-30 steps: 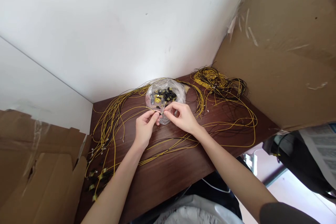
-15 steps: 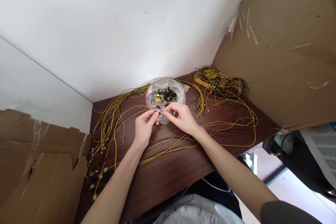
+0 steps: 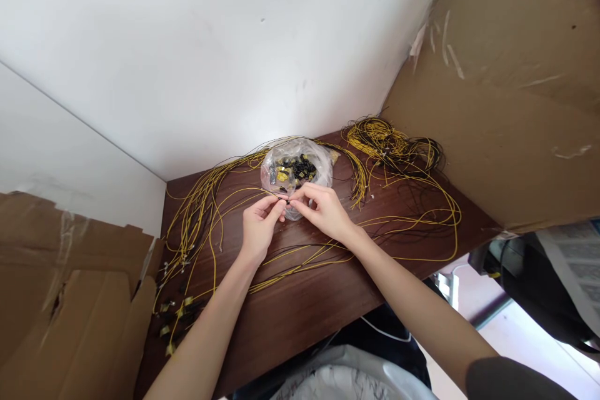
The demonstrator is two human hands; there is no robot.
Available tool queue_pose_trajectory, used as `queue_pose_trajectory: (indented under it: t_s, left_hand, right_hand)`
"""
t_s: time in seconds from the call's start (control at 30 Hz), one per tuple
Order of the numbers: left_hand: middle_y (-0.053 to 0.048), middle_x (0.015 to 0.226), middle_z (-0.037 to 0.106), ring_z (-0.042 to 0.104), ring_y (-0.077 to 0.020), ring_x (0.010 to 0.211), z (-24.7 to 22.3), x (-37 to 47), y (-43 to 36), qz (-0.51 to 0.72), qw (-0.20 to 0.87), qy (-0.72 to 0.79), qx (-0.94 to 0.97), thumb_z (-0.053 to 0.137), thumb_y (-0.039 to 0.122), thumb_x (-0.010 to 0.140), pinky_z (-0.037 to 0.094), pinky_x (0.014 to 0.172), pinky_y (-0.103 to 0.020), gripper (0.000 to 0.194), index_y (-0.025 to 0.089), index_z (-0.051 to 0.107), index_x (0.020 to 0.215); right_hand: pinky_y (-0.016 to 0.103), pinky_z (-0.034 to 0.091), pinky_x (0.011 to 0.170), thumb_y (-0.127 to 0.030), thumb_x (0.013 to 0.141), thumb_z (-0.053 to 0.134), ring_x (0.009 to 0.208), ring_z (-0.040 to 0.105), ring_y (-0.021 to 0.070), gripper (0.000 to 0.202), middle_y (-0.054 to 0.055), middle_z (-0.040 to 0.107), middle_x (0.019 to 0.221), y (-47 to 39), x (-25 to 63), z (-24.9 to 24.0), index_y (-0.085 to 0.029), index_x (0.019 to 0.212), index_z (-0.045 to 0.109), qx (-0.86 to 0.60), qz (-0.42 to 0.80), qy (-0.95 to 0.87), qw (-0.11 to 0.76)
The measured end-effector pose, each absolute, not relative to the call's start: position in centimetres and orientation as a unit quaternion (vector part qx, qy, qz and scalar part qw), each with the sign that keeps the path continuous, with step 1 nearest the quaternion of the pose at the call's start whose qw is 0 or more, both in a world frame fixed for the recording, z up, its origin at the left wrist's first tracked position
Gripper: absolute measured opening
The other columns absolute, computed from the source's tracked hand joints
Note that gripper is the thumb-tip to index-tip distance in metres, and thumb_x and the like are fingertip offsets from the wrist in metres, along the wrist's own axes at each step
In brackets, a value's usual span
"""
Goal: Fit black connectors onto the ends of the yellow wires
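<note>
My left hand [image 3: 260,225] is closed in a pinch on a thin wire [image 3: 248,189], a yellow and black strand that runs away to the left. Facing it, my right hand [image 3: 323,211] pinches a tiny black part [image 3: 287,201] between thumb and forefinger. The fingertips of both hands almost meet around this part, so its exact shape is hidden. Just behind the fingers sits a clear plastic bag [image 3: 323,159], its mouth spread wide, with many small black and yellow pieces [image 3: 302,169] inside.
Yellow and black wires [image 3: 192,219] lie along the left of the brown table [image 3: 300,319]. A tangled wire bundle [image 3: 379,137] rests at the back right. Cardboard stands at left [image 3: 84,325] and right [image 3: 506,100]; a white wall [image 3: 210,62] closes the back.
The fingertips have drawn slightly closer together, and the black part shows more plainly between them. The wire trailing below my left wrist has shifted a little to the right.
</note>
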State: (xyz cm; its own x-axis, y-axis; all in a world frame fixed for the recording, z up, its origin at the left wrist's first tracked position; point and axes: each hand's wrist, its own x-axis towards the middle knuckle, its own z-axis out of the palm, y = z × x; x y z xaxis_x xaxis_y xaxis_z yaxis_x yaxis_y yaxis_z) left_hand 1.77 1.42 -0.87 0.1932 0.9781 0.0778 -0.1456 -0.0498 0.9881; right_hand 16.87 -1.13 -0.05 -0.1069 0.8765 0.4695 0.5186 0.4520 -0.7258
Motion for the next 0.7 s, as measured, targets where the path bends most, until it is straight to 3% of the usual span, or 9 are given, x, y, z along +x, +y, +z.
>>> queue_pose_trajectory:
  t_s: [0.7]
  left_hand:
    - [-0.004, 0.072, 0.067, 0.051, -0.0082, 0.052, -1.45, 1.81, 1.43, 0.512, 0.532, 0.411, 0.534, 0.072, 0.026, 0.066, 0.044, 0.054, -0.022, 0.02, 0.013, 0.072, 0.08]
  right_hand:
    - [0.023, 0.038, 0.061, -0.019, 0.085, 0.053, 0.067, 0.052, 0.012, 0.01, 0.002, 0.059, 0.074, -1.17, 17.04, -0.08, -0.016, 0.08, 0.062, -0.48, 0.178, -0.731, 0.452]
